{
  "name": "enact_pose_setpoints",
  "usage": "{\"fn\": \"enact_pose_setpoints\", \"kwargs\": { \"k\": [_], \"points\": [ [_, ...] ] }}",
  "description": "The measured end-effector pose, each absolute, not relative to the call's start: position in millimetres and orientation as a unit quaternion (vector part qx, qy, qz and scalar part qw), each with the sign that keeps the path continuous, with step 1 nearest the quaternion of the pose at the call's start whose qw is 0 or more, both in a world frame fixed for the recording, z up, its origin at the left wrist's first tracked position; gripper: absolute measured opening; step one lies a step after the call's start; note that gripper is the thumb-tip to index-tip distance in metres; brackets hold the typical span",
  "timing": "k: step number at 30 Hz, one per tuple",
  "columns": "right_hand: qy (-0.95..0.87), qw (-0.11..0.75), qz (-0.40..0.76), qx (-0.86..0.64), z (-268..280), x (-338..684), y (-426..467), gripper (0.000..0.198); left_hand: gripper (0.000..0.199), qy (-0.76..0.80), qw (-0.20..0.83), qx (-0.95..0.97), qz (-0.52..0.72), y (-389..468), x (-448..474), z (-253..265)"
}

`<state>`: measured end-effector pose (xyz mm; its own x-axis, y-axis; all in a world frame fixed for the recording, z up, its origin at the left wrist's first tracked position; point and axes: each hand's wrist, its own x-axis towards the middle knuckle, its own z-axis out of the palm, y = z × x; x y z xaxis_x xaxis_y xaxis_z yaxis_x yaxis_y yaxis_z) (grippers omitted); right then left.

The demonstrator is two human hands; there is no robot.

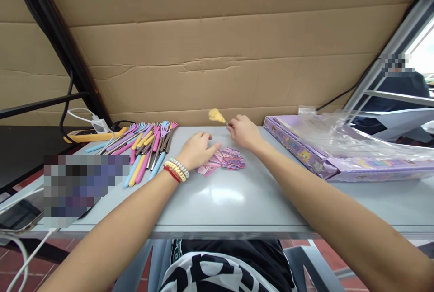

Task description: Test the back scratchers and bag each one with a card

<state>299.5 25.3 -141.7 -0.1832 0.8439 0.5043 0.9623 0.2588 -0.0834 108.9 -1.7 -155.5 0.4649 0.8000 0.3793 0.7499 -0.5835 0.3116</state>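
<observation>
One slim, yellow-headed, metal-shafted stick (216, 115) — keep pinched lightly behind the head in the right grip (246, 133), near the far edge of the smooth grey counter (220, 208), with the left grip (194, 151) loosely spread beside pink-and-purple printed cards (228, 161).

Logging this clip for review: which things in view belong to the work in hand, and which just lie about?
Likely in the job: yellow-headed stick in right hand; cards by left hand; pile of sticks.
Apparently lying about: power strip; plug; perhaps the box.
</observation>
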Motion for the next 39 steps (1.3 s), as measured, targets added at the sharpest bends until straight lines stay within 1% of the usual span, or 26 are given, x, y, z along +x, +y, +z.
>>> {"fn": "enact_pose_setpoints", "kwargs": {
  "k": [1,2,4,5,7,9,12,14,16,18,22,24,26,28,30,31,33,35,37,39],
  "points": [
    [-0.738,0.314,-0.109,-0.587,-135.9,296.0,18.2,0.023,0.05,0.462,0.044,0.844,0.269,-2.1,109.5,-153.5],
    [-0.721,0.392,-0.066,-0.568,-130.9,291.1,11.3,0.02,0.049,0.462,0.043,0.837,0.29,-3.1,110.5,-151.8],
    [-0.68,0.526,0.067,-0.506,-124.2,278.5,-1.5,0.018,0.045,0.448,0.055,0.829,0.329,-6.8,113.6,-148.6],
    [-0.666,0.565,0.147,-0.464,-122.6,271.7,-7.2,0.019,0.04,0.441,0.068,0.826,0.344,-9.1,115.6,-147.2],
    [-0.649,0.593,0.281,-0.385,-121.7,259.7,-16.4,0.021,0.032,0.435,0.095,0.82,0.361,-14.0,120.1,-145.0],
    [-0.617,0.604,0.379,-0.333,-121.6,252.3,-23.1,0.023,0.029,0.447,0.106,0.81,0.364,-18.5,124.9,-144.2],
    [-0.536,0.632,0.488,-0.273,-118.2,250.7,-31.0,0.028,0.02,0.472,0.11,0.808,0.335,-25.0,132.0,-145.2],
    [-0.495,0.642,0.531,-0.246,-114.1,253.3,-36.2,0.028,0.018,0.459,0.13,0.821,0.314,-30.1,135.9,-145.7],
    [-0.47,0.646,0.549,-0.247,-110.2,256.1,-41.0,0.026,0.016,0.415,0.175,0.84,0.303,-35.3,138.4,-144.9],
    [-0.454,0.651,0.549,-0.261,-107.2,257.9,-44.9,0.029,0.013,0.359,0.24,0.851,0.298,-39.1,139.5,-142.9],
    [-0.444,0.673,0.526,-0.27,-103.6,255.4,-51.1,0.038,0.026,0.253,0.365,0.844,0.302,-40.9,141.1,-137.9],
    [-0.45,0.687,0.503,-0.27,-100.8,252.5,-53.3,0.041,0.036,0.225,0.392,0.84,0.3,-41.5,143.1,-136.1],
    [-0.454,0.698,0.482,-0.273,-95.6,254.4,-53.7,0.045,0.045,0.242,0.396,0.834,0.299,-42.6,144.6,-136.0],
    [-0.452,0.711,0.459,-0.28,-87.7,268.5,-52.5,0.048,0.048,0.284,0.395,0.825,0.286,-42.0,142.1,-137.9],
    [-0.434,0.743,0.426,-0.282,-78.1,298.6,-51.1,0.048,0.05,0.331,0.375,0.827,0.257,-36.6,133.2,-141.1],
    [-0.408,0.772,0.4,-0.279,-73.5,318.4,-50.8,0.045,0.051,0.356,0.349,0.833,0.241,-31.6,126.5,-142.6],
    [-0.31,0.856,0.327,-0.254,-66.2,359.3,-50.3,0.038,0.055,0.42,0.263,0.839,0.226,-18.9,111.5,-144.0],
    [-0.222,0.891,0.305,-0.251,-63.7,388.5,-48.7,0.038,0.053,0.473,0.199,0.821,0.249,-7.3,99.4,-142.5],
    [-0.172,0.902,0.322,-0.231,-66.6,395.8,-45.6,0.035,0.046,0.49,0.165,0.799,0.306,-0.7,94.5,-138.5],
    [-0.198,0.879,0.374,-0.217,-72.9,383.6,-42.0,0.029,0.032,0.494,0.143,0.782,0.353,1.5,95.6,-133.8]
  ]
}}
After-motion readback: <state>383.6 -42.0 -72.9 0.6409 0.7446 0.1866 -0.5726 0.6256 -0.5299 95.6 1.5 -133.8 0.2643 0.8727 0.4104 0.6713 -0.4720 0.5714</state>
